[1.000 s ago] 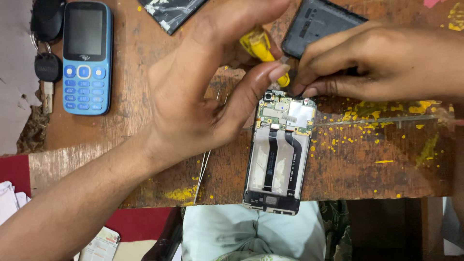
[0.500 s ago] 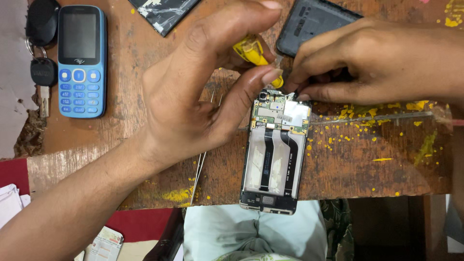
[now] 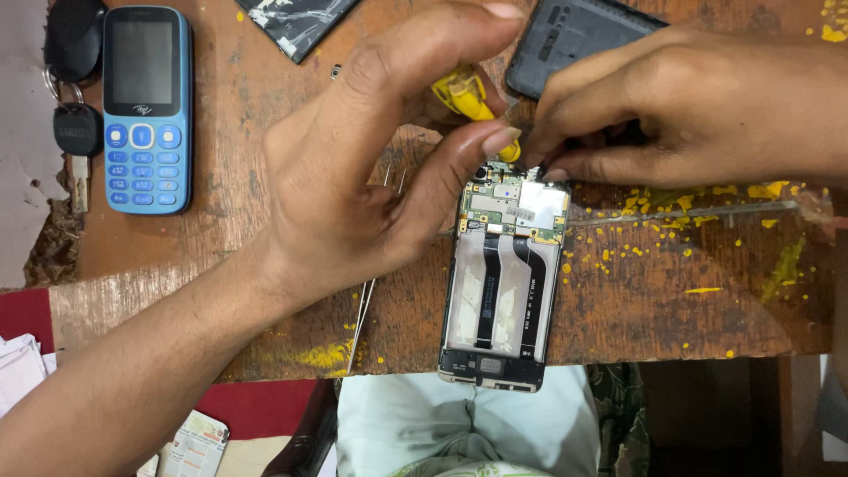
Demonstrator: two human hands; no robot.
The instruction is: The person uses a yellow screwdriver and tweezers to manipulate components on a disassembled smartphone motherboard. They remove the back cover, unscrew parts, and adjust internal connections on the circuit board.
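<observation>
Fingers of left hand (image 3: 353, 185) had shifted slightly at twelve o'clock of opened smartphone (image 3: 499, 283), pinching yellow screwdriver (image 3: 468, 97); right hand (image 3: 689, 106) stayed closed, steadying the tip.

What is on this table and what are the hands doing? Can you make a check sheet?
Surface: worn brown wooden table, flecked with yellow paint.
Job's things: opened smartphone with no back cover lies flat, circuit board and flat ribbon strips bare; yellow-handled tool at its top end.
Clutter: blue keypad phone, black keys with fob, dark grey back cover, black flat battery, metal tweezers.
Hands: left hand pinches the yellow tool; right hand presses fingertips at the phone's top edge.
Cables: nothing seen loose.
Surroundings: red surface with papers at the left, light clothing below the table edge.
</observation>
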